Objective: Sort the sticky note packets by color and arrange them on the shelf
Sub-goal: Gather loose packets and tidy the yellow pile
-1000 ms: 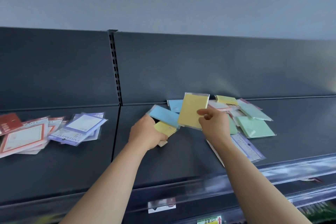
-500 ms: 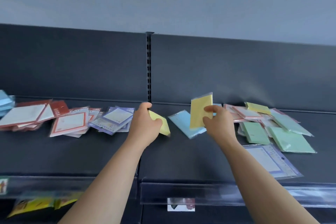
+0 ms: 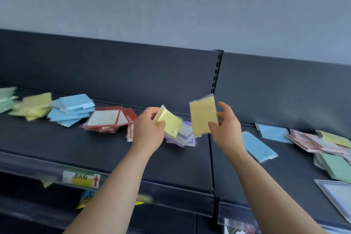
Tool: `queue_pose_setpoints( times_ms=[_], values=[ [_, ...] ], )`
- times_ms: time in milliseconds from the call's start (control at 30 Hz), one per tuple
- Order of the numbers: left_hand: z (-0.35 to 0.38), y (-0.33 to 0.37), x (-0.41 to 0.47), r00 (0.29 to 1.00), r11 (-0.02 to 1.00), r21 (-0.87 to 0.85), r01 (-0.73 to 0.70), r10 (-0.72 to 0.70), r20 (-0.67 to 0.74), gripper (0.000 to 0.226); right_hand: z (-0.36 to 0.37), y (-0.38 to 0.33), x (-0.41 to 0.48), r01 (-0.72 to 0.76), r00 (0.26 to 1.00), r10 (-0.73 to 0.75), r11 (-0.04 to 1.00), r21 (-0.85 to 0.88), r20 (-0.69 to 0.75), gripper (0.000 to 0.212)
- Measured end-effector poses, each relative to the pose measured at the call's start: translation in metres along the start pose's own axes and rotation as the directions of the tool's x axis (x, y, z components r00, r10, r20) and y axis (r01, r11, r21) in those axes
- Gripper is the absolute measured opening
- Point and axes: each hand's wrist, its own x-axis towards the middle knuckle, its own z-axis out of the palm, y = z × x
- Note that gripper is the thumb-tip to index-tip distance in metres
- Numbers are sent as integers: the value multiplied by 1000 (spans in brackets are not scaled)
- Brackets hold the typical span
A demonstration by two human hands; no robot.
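Note:
My left hand (image 3: 149, 131) grips a pale yellow sticky note packet (image 3: 171, 123) above the dark shelf (image 3: 98, 150). My right hand (image 3: 225, 129) holds a darker yellow packet (image 3: 203, 116) upright beside it. Sorted stacks lie along the shelf's left: green (image 3: 6, 99), yellow (image 3: 33, 105), blue (image 3: 72, 109), red-bordered (image 3: 108, 119). Purple-bordered packets (image 3: 185, 136) lie under my hands. To the right are two loose blue packets (image 3: 258, 147) and a mixed pile of pink, yellow and green packets (image 3: 326, 144).
An upright slotted post (image 3: 216, 74) splits the shelf's back panel. A price label (image 3: 81, 178) sits on the shelf's front rail, with a lower shelf and goods beneath. A large purple-bordered packet (image 3: 338, 195) lies at the far right edge.
The view has swung left, bringing the sorted green, yellow and blue stacks into sight. Both hands have moved left over the purple packets, each still holding its yellow packet.

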Motion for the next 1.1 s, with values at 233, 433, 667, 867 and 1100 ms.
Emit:
queue_pose_setpoints(
  times_ms=[233,433,667,867,1100],
  values=[
    [-110,-49,36,996,1000,-2,10,-10,-91,33,103,-66,-17,41,997,-42,999,19,64,45],
    [-199,-89,62,980,994,-57,96,-104,-172,23,191,-110,-33,68,990,-75,996,60,120,38],
    [-270,-120,96,956,988,-43,152,-157,-246,27,267,-155,-32,112,970,-130,989,98,207,39],
    [-307,-143,132,926,987,56,153,-124,-357,25,318,-188,-9,162,936,-196,977,135,294,38],
    [-331,-172,177,901,964,161,214,-131,-413,28,373,-207,13,198,902,-231,972,126,366,35]
  ],
)
